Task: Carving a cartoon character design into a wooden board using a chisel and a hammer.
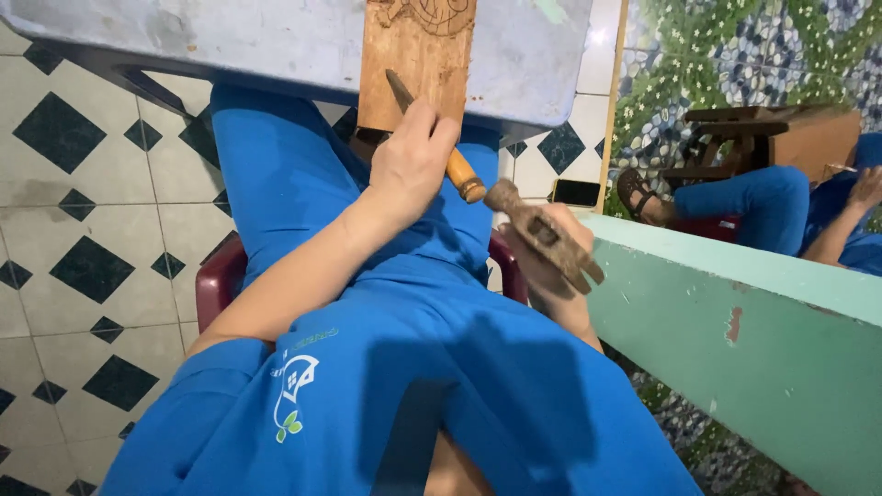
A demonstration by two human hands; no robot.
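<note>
carved board [418,55] cut off at top edge

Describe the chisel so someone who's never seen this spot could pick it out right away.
Start at the pale grey table at the top of the view, where a brown carved wooden board hangs over its near edge. The chisel lies slanted across that board, gripped by the left hand. Unlike the blocky wooden mallet in the right hand, it is slim, with a rounded orange-brown handle.

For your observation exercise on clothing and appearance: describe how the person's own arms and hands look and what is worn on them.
Both arms are bare from the elbow down. The left hand and right hand wear no gloves; no rings or watch show. Short sleeves of a bright blue shirt cover the upper arms; it bears a small white and green emblem.
</note>
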